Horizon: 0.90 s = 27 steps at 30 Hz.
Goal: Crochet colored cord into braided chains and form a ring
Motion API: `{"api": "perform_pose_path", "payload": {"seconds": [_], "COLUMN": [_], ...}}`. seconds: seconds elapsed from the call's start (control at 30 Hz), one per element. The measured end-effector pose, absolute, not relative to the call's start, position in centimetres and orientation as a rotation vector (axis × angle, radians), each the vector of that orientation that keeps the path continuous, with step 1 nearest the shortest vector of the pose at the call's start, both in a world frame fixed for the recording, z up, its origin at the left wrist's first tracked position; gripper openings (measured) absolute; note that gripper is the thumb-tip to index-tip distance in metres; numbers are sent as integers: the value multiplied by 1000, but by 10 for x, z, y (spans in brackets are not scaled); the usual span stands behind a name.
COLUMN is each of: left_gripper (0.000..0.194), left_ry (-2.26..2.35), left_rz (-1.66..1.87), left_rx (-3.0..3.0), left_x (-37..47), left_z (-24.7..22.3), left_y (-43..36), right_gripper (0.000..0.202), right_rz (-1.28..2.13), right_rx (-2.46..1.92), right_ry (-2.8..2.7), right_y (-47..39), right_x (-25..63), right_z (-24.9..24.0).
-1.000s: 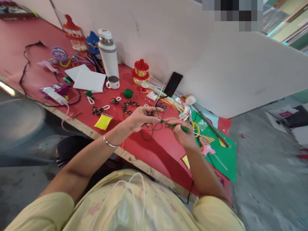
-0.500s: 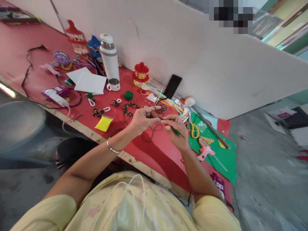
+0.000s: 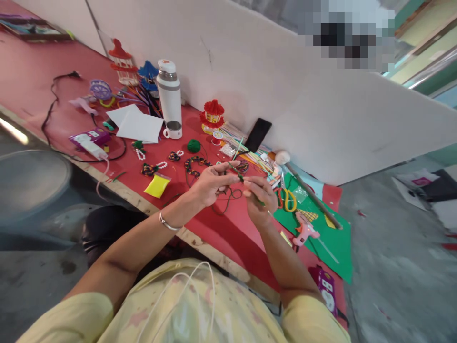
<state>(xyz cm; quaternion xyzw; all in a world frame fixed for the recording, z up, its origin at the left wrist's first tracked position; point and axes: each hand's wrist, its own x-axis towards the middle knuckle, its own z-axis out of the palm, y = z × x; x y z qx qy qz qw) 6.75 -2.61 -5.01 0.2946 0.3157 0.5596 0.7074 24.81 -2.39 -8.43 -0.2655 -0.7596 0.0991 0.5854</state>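
Over the red table, my left hand pinches a small piece of dark green yarn work between thumb and fingers. Close beside it, my right hand is closed around a thin tool with a green handle, whose pale end sticks out below the palm. The tool's tip is hidden at the yarn. A loose dark green strand loops on the table under my hands. Behind lies a green yarn ball, with a braided multicoloured strip nearer my left hand.
A white flask, white cards and a yellow packet lie to the left. Behind my hands rests a black phone. Yellow-handled scissors and a pink glue gun are at the right.
The view has shifted slightly. My right hand has turned, so the tool's pale end now points down to the right; the green yarn work shows more clearly between my fingertips.
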Motion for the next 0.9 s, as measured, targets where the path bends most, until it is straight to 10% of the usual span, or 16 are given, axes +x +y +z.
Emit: {"api": "perform_pose_path", "payload": {"seconds": [0.23,0.9], "left_gripper": [58,57], "left_ry": [736,742], "left_rz": [1184,962], "left_rx": [722,882], "left_x": [51,49], "left_z": [-48,-48], "left_y": [-21,-15], "right_gripper": [29,25], "right_rz": [679,633], "right_rx": [-588,-529], "right_ry": [-1767,-2017], "right_y": [-21,-25], "right_x": [265,294], "right_z": [-79,-51]}}
